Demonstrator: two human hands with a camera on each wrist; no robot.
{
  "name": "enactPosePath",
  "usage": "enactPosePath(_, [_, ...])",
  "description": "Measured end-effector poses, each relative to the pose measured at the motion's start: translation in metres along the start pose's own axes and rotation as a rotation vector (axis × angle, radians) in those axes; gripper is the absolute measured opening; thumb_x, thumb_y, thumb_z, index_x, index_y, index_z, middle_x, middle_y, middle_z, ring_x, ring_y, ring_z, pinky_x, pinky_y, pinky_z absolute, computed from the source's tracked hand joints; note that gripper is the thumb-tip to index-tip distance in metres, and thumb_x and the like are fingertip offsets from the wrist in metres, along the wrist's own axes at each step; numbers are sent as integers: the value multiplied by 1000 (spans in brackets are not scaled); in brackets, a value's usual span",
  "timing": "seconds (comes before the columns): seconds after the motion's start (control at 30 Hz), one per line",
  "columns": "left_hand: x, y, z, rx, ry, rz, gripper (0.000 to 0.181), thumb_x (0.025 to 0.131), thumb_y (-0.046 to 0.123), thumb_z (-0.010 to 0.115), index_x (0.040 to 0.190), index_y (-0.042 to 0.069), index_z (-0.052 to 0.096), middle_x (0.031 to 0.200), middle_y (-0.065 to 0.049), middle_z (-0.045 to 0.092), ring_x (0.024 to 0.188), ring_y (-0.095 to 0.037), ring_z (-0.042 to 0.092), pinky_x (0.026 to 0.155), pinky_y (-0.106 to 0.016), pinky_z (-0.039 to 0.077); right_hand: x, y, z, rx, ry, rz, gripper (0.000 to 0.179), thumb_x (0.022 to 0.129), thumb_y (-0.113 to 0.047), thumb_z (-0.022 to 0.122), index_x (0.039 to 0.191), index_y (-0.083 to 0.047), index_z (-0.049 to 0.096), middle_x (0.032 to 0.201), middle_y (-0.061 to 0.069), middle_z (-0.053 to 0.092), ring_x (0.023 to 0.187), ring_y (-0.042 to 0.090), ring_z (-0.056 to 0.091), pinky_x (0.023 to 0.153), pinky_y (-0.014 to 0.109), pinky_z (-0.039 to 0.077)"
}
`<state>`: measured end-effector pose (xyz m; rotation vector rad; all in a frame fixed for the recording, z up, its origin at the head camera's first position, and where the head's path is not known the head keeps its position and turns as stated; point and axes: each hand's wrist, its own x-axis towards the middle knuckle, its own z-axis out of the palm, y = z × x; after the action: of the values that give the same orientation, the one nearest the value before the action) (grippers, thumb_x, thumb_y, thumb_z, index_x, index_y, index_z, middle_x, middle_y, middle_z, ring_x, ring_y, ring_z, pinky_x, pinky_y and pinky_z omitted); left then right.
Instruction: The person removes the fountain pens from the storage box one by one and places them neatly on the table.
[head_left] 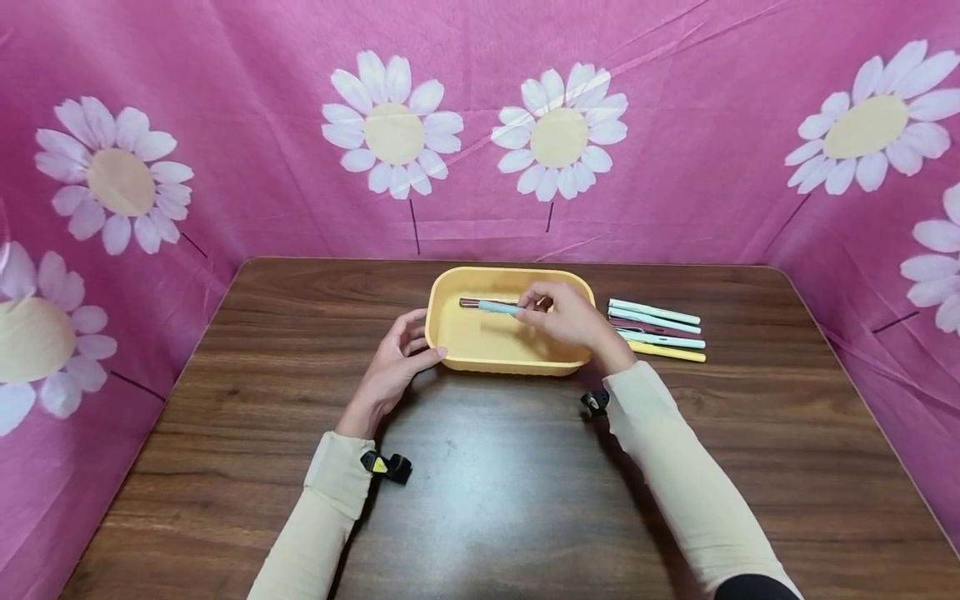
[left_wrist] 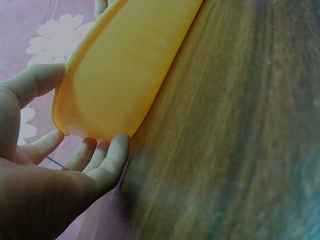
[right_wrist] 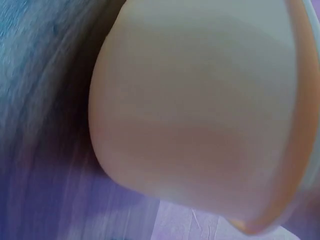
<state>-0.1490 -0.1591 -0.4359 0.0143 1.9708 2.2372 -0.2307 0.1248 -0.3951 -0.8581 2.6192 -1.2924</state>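
A yellow plastic basket (head_left: pixel 495 364) with rounded corners stands at the back of the table. At its left end my left hand (head_left: pixel 392 367) holds it, thumb on the rim and fingers against the outer wall; the left wrist view shows these fingers (left_wrist: pixel 116 155) on the wall. Over the basket, my right hand (head_left: pixel 562 315) pinches a light blue pen (head_left: pixel 497 307). Just behind that pen, a dark red pen (head_left: pixel 469 302) shows inside the basket, partly covered. In the right wrist view the basket's outer wall (right_wrist: pixel 195 100) fills most of the frame, and the right hand's fingers are hidden.
Right of the basket lie several pens side by side: mint ones (head_left: pixel 660 311), a dark red one (head_left: pixel 647 327) and a yellow one (head_left: pixel 675 352). A pink cloth (head_left: pixel 480 225) with daisies hangs behind the brown wooden table (head_left: pixel 480 500).
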Motion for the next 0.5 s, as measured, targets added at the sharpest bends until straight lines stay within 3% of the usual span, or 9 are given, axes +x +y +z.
enactPosePath(0.2, [1,0,0,7,1,0,74,88,-4,70,152,4,34,142,-27,48,128,-40,50,89,-25,52,-5,-1,-8,7,27,-20,5,91,-6,73,91,-2,71,81,5,68,80,22,59,77,35,48])
enactPosePath(0.5, [-1,1,0,21,7,3,74,87,-5,70,152,2,34,143,-28,47,130,-39,49,90,-25,52,-17,-3,-20,-65,57,32,7,92,-16,75,93,-8,73,88,4,69,83,22,60,71,34,45])
